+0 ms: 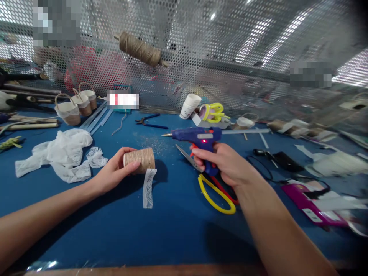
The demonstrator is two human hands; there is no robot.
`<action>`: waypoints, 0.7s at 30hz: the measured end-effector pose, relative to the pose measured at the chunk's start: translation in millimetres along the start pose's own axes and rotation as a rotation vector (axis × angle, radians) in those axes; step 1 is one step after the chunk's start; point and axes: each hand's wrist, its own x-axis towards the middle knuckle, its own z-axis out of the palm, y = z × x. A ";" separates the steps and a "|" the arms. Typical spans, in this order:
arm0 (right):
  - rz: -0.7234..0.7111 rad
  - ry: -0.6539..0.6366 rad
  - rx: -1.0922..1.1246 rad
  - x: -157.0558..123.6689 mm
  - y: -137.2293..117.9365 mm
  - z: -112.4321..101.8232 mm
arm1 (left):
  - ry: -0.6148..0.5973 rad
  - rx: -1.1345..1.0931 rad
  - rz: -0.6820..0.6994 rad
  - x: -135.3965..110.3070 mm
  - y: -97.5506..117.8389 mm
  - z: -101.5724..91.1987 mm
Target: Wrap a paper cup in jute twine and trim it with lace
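On the near part of the blue table, a lace strip is seen hanging from the rim end of a twine-wrapped cup. The cup is held on its side, left of the table's middle, by the left hand; it is pinched between the thumb, laid along the near side, and the fingers, which are partly hidden behind it. To the right, the grip of a blue glue gun is enclosed by the curled fingers of the right hand. Its nozzle is pointed leftward, above and beyond the cup, and a red light is shown on its body. Large scissors with yellow and red handles are partly covered by that hand.

At the far right a purple power strip is placed; at the left, white lace is heaped. Farther back, pliers are left open, and small handled baskets and stacked paper cups are set before a perforated screen, against which a twine roll is seen.
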 end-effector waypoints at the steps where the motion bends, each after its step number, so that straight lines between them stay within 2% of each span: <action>1: -0.027 -0.025 0.005 -7.6 -1.2 4.6 | -0.005 0.007 0.003 0.2 -0.9 -0.7; 6: -0.115 -0.058 -0.199 -26.6 6.7 22.1 | 0.001 -0.001 -0.010 1.9 -1.6 -2.1; 12: -0.254 0.031 -0.467 -28.6 18.7 18.9 | 0.028 -0.026 -0.049 4.3 2.0 -0.2; 21: -0.332 0.021 -0.467 -29.5 18.0 19.9 | 0.013 -0.041 -0.070 5.2 2.5 -0.9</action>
